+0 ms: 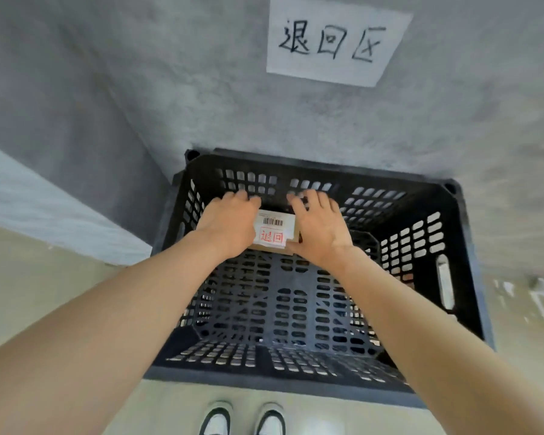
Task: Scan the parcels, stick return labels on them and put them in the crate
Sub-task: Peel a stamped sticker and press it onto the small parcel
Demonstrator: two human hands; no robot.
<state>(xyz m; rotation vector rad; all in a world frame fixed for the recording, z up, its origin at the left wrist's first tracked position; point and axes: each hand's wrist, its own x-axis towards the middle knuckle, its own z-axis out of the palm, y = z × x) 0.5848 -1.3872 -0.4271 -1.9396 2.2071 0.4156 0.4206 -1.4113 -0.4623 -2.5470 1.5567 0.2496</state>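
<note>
Reaching down into the black perforated plastic crate [459,246], the person has both bare hands on a small brown cardboard parcel [291,232]. That parcel sits inside the crate, toward its far wall and a little to the left of its middle; whether it rests on the crate's floor or is held just above it cannot be told. The left hand [230,224] lies over the parcel's left end, fingers [245,197] spread forward and curled over the far edge. The right hand [319,227] covers the parcel's right end, its fingers likewise spread and bent over the far side, thumb along the near edge. Both hands seem to grip the parcel between them.

On top of the parcel, between the two hands, shows a white barcode sticker [274,221], and touching its near edge a white label with red characters in a red frame [271,237].

Beyond the crate, on the grey rough wall [201,89] it stands against, hangs a white paper sign with black handwritten characters [336,42]. On the near side of the crate, on the pale floor [38,284], two white shoes with dark trim [242,420] point toward it.
</note>
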